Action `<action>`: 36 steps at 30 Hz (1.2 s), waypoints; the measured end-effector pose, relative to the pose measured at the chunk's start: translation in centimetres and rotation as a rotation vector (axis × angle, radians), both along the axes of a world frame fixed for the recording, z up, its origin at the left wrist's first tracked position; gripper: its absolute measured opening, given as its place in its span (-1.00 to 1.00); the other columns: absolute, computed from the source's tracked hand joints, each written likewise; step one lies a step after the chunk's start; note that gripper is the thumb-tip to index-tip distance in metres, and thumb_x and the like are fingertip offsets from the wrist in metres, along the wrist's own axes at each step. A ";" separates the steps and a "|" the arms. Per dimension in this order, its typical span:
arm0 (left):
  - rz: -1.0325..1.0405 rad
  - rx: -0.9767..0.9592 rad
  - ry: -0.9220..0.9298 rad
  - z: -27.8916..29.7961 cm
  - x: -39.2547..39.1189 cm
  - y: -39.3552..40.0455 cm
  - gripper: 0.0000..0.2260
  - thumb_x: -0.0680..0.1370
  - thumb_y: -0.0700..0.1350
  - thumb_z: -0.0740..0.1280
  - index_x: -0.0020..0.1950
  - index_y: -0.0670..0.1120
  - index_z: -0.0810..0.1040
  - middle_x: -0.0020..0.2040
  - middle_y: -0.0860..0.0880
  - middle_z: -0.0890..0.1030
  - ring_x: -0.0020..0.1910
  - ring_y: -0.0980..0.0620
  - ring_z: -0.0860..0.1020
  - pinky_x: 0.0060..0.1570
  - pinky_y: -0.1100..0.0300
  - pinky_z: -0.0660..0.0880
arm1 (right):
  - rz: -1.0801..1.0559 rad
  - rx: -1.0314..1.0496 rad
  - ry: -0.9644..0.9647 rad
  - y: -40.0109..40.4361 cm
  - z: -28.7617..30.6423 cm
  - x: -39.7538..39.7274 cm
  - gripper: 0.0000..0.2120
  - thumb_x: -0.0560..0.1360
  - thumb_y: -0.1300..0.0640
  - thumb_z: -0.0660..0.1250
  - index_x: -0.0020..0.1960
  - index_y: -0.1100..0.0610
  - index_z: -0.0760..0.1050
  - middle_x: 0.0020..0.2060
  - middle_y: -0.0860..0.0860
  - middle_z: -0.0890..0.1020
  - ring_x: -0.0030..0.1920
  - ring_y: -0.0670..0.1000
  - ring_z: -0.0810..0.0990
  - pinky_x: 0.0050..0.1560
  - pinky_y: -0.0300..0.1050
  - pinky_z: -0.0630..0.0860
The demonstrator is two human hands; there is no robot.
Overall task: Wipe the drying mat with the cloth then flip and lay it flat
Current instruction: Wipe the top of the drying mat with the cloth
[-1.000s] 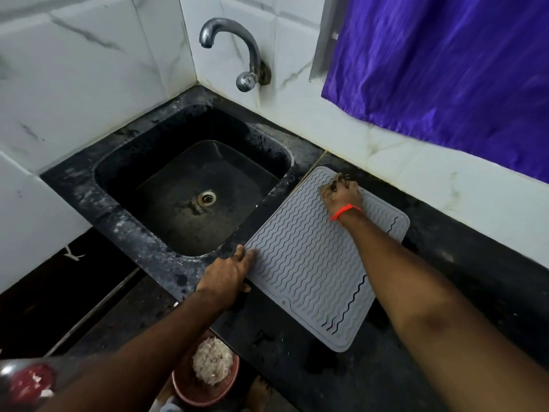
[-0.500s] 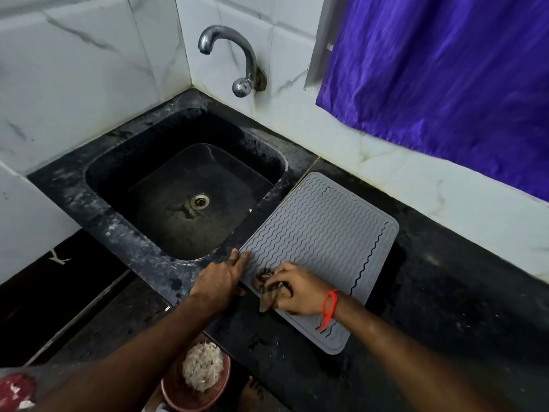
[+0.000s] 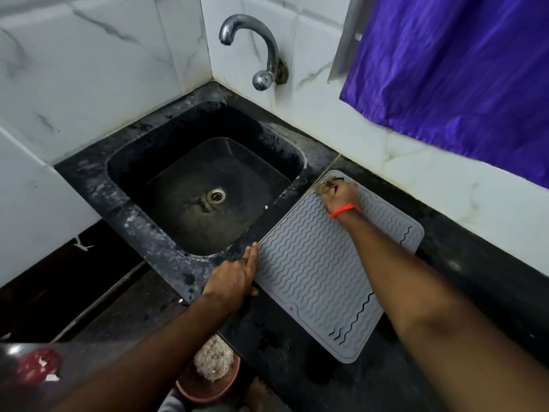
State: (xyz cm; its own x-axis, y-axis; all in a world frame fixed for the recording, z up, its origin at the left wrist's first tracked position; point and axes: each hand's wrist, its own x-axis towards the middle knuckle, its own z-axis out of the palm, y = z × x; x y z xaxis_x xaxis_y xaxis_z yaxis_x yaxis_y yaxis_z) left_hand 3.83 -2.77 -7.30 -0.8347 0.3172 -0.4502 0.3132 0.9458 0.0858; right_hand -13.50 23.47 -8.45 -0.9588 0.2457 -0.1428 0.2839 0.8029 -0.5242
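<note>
Grey ribbed mat [image 3: 320, 263], rectangular with rounded corners and wavy ridges, flat on speckled black stone counter [image 3: 297, 367] just right of square dark sink [image 3: 205, 191]. Right hand [image 3: 338, 193] at mat's far corner, fingers curled round crumpled brownish cloth [image 3: 325, 187]. Left hand [image 3: 234, 278] pressed on mat's near-left edge, fingers straight. Curved metal tap [image 3: 252, 46] on glossy marbled tiles.

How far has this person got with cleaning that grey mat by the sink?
Nothing looks finished yet. Wiping is under way: the right hand grips a brownish cloth at the far corner of the drying mat, while the left hand rests flat on its near edge. The mat lies ridged side up on the counter, so flipping and laying it flat remain.
</note>
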 end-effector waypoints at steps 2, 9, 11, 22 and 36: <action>0.001 -0.013 -0.001 0.1 0.0 0.1 -0.08 0.60 0.06 0.34 0.59 -0.16 -0.33 0.63 -0.13 0.08 0.38 -0.19 0.46 0.31 -0.07 0.47 | 0.033 -0.002 0.042 -2.2 -0.7 2.3 -0.57 0.49 0.02 0.31 0.33 0.15 0.48 0.27 0.21 0.42 0.24 0.16 0.44 0.33 -0.13 0.35; -0.035 -0.088 0.010 0.1 -0.3 -0.2 -0.08 0.59 0.10 0.33 0.60 -0.20 -0.29 0.44 -0.18 0.44 0.26 -0.19 0.54 0.22 -0.04 0.48 | 0.448 -0.041 0.082 -9.3 -1.7 14.8 -0.70 0.42 0.12 0.33 0.16 0.05 0.55 0.16 0.05 0.44 0.10 0.02 0.49 0.08 -0.24 0.42; -0.088 -0.130 0.049 0.0 -0.2 -0.4 -0.15 0.63 0.04 0.28 0.59 -0.23 -0.29 0.41 -0.15 0.46 0.24 -0.15 0.56 0.20 -0.02 0.49 | 0.607 -0.096 0.057 -10.6 -1.7 17.7 -0.75 0.37 0.14 0.36 0.04 0.11 0.56 0.07 0.07 0.47 0.05 0.04 0.50 0.12 -0.22 0.46; -0.043 -0.043 0.033 -0.5 -0.2 0.0 -0.03 0.56 0.11 0.39 0.60 -0.16 -0.28 0.63 -0.13 0.08 0.37 -0.16 0.47 0.28 -0.05 0.48 | -0.022 -0.381 0.136 5.4 2.1 9.4 -0.73 0.45 0.20 0.39 0.14 0.05 0.61 -0.04 -0.05 0.68 0.02 -0.02 0.64 0.06 -0.22 0.53; -0.048 -0.094 0.067 -0.9 -0.2 0.2 -0.06 0.57 0.11 0.37 0.61 -0.15 -0.27 0.64 -0.13 -0.02 0.33 -0.17 0.51 0.23 -0.04 0.53 | 0.140 0.126 0.111 3.4 -2.7 12.3 -0.63 0.43 0.02 0.37 0.23 0.05 0.56 0.18 0.14 0.46 0.10 0.17 0.51 0.10 -0.11 0.41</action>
State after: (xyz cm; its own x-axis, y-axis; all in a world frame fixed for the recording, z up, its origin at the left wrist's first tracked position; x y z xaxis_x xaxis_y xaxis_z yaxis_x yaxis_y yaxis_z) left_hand 3.64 -2.58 -8.21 -0.8488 0.3170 -0.4232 0.3607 0.9323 -0.0251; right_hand -1.18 26.89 -11.14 -0.9929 0.1187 -0.0110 0.1114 0.8915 -0.4390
